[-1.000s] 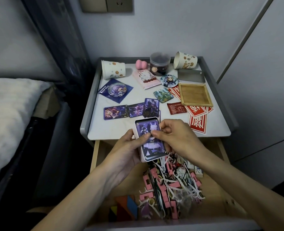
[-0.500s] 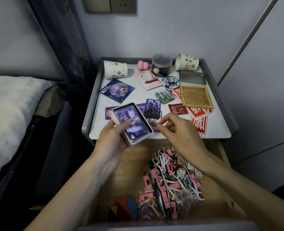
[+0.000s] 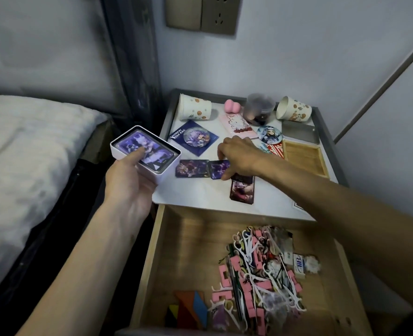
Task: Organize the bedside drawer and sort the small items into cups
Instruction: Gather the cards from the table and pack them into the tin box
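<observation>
My left hand [image 3: 130,183] grips a white card box [image 3: 145,153] left of the nightstand, thumb pressed on the purple picture card on top. My right hand [image 3: 239,157] reaches over the nightstand top [image 3: 200,197], and its curled fingers touch a dark picture card [image 3: 217,169] in a row of cards. Another card [image 3: 241,194] lies nearer the front edge. Two paper cups lie on their sides at the back, one on the left [image 3: 194,110], one on the right [image 3: 294,112]. Below, the open wooden drawer [image 3: 188,241] holds a heap of floss picks and pink pieces [image 3: 258,280].
A pink sponge [image 3: 232,105], a clear jar [image 3: 258,109], round badges [image 3: 197,136], a metal tin [image 3: 300,133], a wooden tray [image 3: 304,157] and red paper cutouts [image 3: 274,150] crowd the nightstand. Coloured tangram pieces [image 3: 188,309] lie in the drawer's front left. A bed [image 3: 26,151] stands at the left.
My left hand has carried the card box up and to the left, off the nightstand edge. My right hand has let go of the box and moved forward onto the row of cards.
</observation>
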